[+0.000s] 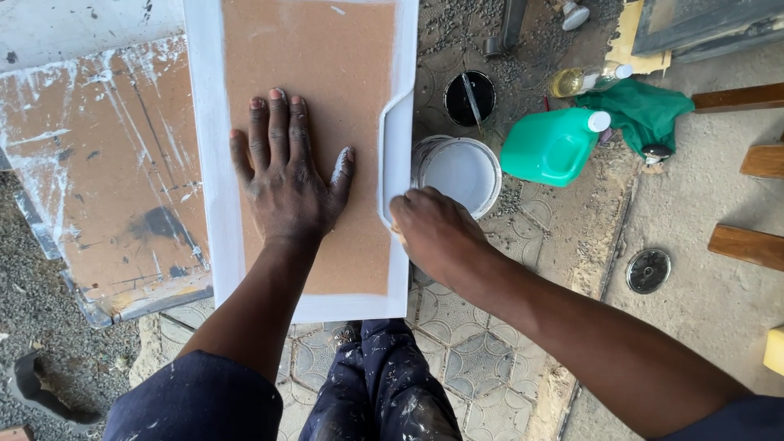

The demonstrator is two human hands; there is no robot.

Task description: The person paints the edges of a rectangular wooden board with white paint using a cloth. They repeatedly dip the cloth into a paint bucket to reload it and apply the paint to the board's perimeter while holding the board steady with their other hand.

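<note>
A brown board with a white painted border [222, 163] lies in front of me. My left hand [286, 175] rests flat on its brown middle, fingers spread, with white paint on the thumb. At the board's right edge, beside a notch in the white border, my right hand [429, 233] is closed. What it grips is hidden under the fingers. A white paint bucket [461, 171] stands just beyond the right hand.
A second paint-smeared brown panel [106, 171] lies to the left. A black tin with a stick [469, 98], a green jug [551, 147], a green cloth [645, 110], a bottle of yellowish liquid [580, 80] and wooden pieces [747, 245] lie to the right.
</note>
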